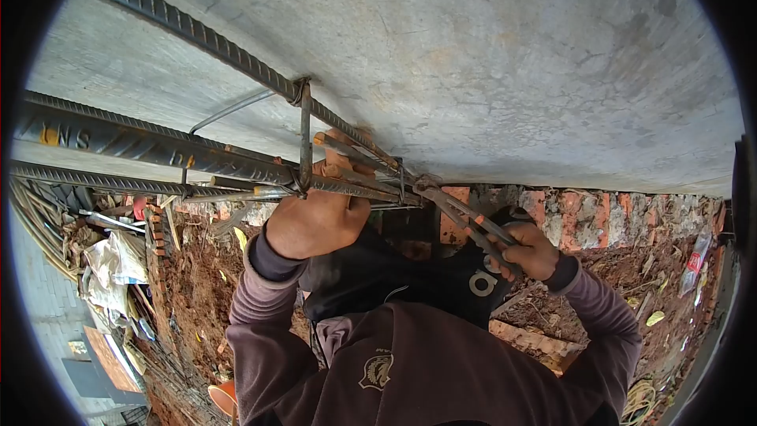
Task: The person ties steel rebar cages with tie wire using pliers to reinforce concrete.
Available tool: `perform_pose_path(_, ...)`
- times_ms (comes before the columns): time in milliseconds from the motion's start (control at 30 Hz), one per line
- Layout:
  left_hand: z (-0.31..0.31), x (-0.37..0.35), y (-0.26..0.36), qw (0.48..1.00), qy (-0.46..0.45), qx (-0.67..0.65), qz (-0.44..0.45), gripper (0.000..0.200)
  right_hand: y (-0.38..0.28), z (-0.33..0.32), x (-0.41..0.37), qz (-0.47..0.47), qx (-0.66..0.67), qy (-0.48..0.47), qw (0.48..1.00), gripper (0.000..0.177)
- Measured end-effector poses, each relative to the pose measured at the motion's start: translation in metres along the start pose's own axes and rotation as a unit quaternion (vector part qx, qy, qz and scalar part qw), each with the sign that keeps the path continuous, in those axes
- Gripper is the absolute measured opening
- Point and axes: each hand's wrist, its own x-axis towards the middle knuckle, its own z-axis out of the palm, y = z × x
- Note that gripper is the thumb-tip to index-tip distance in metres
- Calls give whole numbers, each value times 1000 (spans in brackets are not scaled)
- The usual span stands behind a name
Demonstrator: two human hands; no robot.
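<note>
A cage of ribbed steel rebar (213, 49) runs from the upper left towards the middle, close against the grey wall. Bent stirrups (305, 130) cross its bars, with tie wire at one corner. My left hand (319, 217) is closed around the lower bars of the cage, its fingers partly hidden among them. In my right hand (530, 252) are the handles of a pair of pincers (461, 209). The pincers' jaws are at the end of the cage, by a small stirrup; whether they grip wire there is too small to tell.
The smooth grey wall (512, 71) fills the upper view. Below it runs a rough brick course (583, 217) over reddish soil (197, 284). A plastic bottle (697, 256) lies at the right. White sacking (114, 264), boards and an orange bucket (223, 396) are at the left.
</note>
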Motion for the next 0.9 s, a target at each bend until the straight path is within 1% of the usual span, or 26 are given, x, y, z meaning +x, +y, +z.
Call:
perform_pose_path(33, -3, 1, -1, 1000, -6, -15, 10, 34, -4, -3, 4, -19, -88, -6, 996, 24)
perform_pose_path(67, -9, 7, -3, 996, 11, -92, 11, 32, -10, -9, 9, -37, -175, -12, 984, 25)
perform_pose_path(100, -9, 10, 2, 986, 26, -161, -30, 32, -11, -14, 11, -53, -260, -19, 964, 26)
perform_pose_path(133, -10, 14, 6, 969, 47, -231, -69, 32, -3, -21, 22, -141, -408, 16, 902, 34)
perform_pose_path(200, -2, 21, 25, 907, 82, -347, -224, 34, 0, -19, 26, -157, -460, 48, 873, 37)
perform_pose_path(233, 0, 25, 30, 900, 103, -347, -242, 33, -4, -12, 26, -162, -484, 62, 858, 39)
perform_pose_path(267, 2, 29, 33, 893, 124, -347, -259, 31, -13, -9, 23, -82, -361, -6, 929, 39)
perform_pose_path(300, 4, 33, 35, 885, 146, -346, -275, 29, -26, -7, 19, 0, -228, -73, 971, 39)
perform_pose_path(333, 12, 35, 38, 866, 161, -360, -309, 28, -33, -6, 17, 84, -88, -138, 983, 40)
perform_pose_path(400, 31, 33, 41, 824, 188, -383, -373, 26, 12, -14, 36, 93, 51, -232, 967, 41)
perform_pose_path(433, 33, 35, 40, 826, 193, -380, -369, 26, 11, -11, 44, 95, 114, -276, 950, 41)
perform_pose_path(467, 35, 35, 39, 826, 199, -377, -368, 25, 5, -12, 46, 65, -60, -222, 971, 43)
perform_pose_path(533, 35, 34, 43, 832, 200, -358, -375, 24, 4, -21, 54, 5, -141, -190, 972, 46)
perform_pose_path(567, 35, 35, 43, 827, 206, -365, -375, 27, 4, -25, 57, -26, -179, -171, 968, 49)
perform_pose_path(633, 36, 37, 42, 818, 219, -380, -372, 34, -20, -28, 45, 63, -135, -203, 968, 52)
perform_pose_path(667, 35, 36, 43, 826, 214, -370, -368, 32, -28, -29, 40, 107, -112, -218, 964, 53)
perform_pose_path(733, 33, 34, 40, 843, 203, -351, -353, 29, -9, -37, 41, 94, -57, -204, 973, 48)
perform_pose_path(767, 31, 34, 37, 889, 194, -278, -307, 28, 0, -44, 42, 86, -31, -196, 976, 45)
perform_pose_path(800, 27, 33, 34, 926, 183, -201, -260, 28, 5, -55, 45, 70, -177, -177, 966, 46)
perform_pose_path(833, 27, 32, 34, 932, 178, -189, -253, 27, 8, -66, 46, 53, -319, -155, 933, 48)
perform_pose_path(867, 26, 31, 33, 937, 174, -177, -246, 27, 11, -77, 48, 34, -454, -131, 881, 49)
perform_pose_path(900, 29, 30, 36, 916, 178, -231, -276, 27, 15, -83, 44, 15, -423, -120, 898, 49)
